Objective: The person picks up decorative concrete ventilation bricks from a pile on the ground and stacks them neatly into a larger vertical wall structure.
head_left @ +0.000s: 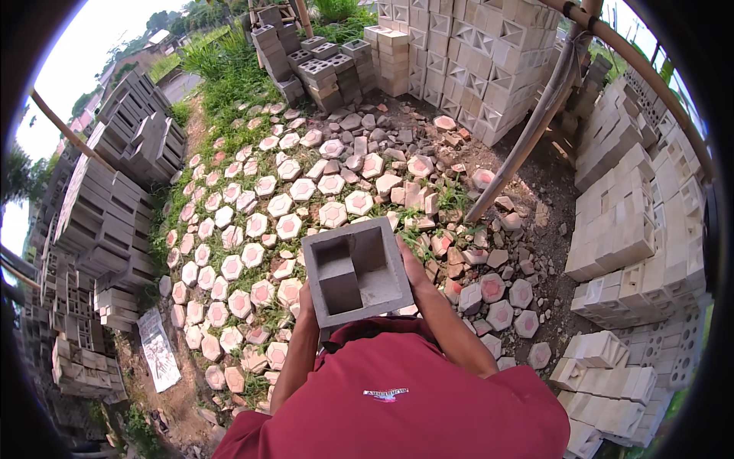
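1. Taking the hollow block as the clock's centre, with 12 straight ahead of the wearer: the grey hollow block (355, 277) is held up in front of the red shirt (413, 390), its divided opening facing the camera.
2. The left hand (306, 300) is clamped on the block's side at about 8 o'clock, the right hand (412, 266) on its side at 3 o'clock. Most of the fingers are hidden behind the walls, so I cannot tell how far they reach underneath.
3. Likeliest trouble, I judge: a slip. The hold seems to depend on squeezing from both sides; if one palm eases or grit rolls under it, the block could tip and drop.
4. A drop could chip its walls or crack the hexagonal pavers (303, 189) at 11 o'clock.
5. Footing looks poor too: the pavers sit apart with grass (232, 243) between them, and broken rubble (456, 269) lies at 3 o'clock. The block may screen the ground close in, so a stumble is possible.
6. Swinging wide towards 2 o'clock could knock the slanting wooden pole (527, 145); careless contact at 3 o'clock could unsettle the pale block stack (612, 222).
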Tool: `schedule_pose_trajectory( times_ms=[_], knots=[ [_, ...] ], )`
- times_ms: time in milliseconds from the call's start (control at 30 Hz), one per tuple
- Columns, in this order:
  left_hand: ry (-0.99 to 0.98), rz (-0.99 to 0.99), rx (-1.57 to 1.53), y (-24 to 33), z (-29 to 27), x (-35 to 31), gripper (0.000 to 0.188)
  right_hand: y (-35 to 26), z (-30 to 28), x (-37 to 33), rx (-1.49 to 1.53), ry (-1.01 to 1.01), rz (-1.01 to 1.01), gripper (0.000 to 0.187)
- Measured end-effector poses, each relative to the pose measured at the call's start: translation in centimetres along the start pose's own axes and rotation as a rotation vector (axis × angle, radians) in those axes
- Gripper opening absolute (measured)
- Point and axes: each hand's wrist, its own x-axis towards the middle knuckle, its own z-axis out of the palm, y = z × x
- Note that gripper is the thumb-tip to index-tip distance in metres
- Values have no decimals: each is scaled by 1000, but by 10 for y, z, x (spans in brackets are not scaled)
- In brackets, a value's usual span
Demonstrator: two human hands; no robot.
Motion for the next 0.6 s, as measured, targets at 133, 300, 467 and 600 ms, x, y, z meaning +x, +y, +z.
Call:
schedule_pose_trajectory(
  times_ms=[133, 300, 467, 600],
  knots=[
    [-2, -16, -43, 10, 7, 61, 37, -29, -3, 46, -107, 22, 5, 65],
    [-24, -62, 48, 45, 26, 157, 36, -54, -8, 121, -97, 121, -143, 74],
    [-16, -90, 168, 101, 46, 270, 35, -105, 18, 201, -312, 225, -67, 73],
    [-145, -229, 180, 161, 65, 357, 45, -148, 45, 273, -363, 202, -29, 64]
  ],
)
